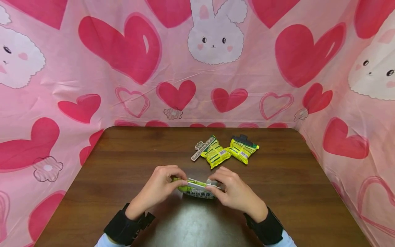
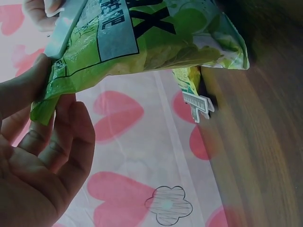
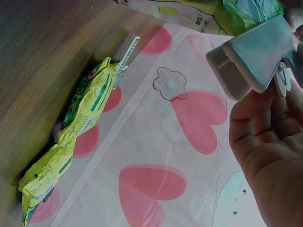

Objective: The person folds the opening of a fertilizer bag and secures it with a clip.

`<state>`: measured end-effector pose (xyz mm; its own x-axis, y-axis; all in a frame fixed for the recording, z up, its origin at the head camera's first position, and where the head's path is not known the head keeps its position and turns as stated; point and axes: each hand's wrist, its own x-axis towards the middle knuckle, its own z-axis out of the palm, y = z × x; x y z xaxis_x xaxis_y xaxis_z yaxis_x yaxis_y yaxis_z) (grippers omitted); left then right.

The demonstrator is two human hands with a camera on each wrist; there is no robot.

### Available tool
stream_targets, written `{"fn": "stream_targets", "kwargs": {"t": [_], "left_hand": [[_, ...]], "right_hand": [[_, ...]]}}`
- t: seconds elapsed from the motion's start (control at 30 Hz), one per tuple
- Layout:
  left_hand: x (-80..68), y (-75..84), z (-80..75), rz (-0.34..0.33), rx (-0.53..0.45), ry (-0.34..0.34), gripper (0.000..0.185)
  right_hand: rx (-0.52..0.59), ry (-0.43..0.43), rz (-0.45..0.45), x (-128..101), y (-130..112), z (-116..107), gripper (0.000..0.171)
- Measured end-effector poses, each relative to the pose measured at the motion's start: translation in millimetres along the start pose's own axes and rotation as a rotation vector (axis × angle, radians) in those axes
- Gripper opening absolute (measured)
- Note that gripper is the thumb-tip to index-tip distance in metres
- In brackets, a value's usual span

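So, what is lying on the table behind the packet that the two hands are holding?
Behind the packet lie two more yellow-green packets, each with a clip: a pale one and a dark one. What lies under them is covered.

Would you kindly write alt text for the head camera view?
Two hands, left hand and right hand, hold a green snack packet with a white clip on a brown table. Two clipped packets lie beyond; a pink heart-and-bunny cloth surrounds them.

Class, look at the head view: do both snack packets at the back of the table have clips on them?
Yes: the left packet carries a pale clip and the right packet a dark clip.
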<state>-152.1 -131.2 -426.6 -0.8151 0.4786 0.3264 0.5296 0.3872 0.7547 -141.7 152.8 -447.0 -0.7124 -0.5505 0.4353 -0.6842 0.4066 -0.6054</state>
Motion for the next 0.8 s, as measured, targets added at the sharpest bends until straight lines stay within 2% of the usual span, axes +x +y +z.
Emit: {"fn": "stream_targets", "kwargs": {"t": [0.1,0.33,0.43,0.6,0.8], "left_hand": [[-0.3,-1.2,-0.8,-0.01,-0.008,-0.014,0.016],[0.2,-4.3,-1.9,-0.01,0.016,-0.013,0.018],[0.6,-5.9,-2.1,-0.013,0.02,-0.01,0.018],[1.1,-8.0,-2.8,-0.021,0.024,-0.006,0.017],[1.3,-8.5,-3.6,-0.04,0.018,-0.01,0.02]], "right_hand": [[0.0,-0.022,0.037,-0.9,-0.4,-0.2,0.021],[0.0,-0.123,0.159,-0.5,-3.0,-2.9,0.042],[0.008,-0.162,0.2,0.5,-2.8,-3.8,0.047],[0.025,-0.21,0.251,1.3,-0.1,-4.3,0.044],[-0.026,-0.2,0.242,0.5,1.5,-3.0,0.034]]}}
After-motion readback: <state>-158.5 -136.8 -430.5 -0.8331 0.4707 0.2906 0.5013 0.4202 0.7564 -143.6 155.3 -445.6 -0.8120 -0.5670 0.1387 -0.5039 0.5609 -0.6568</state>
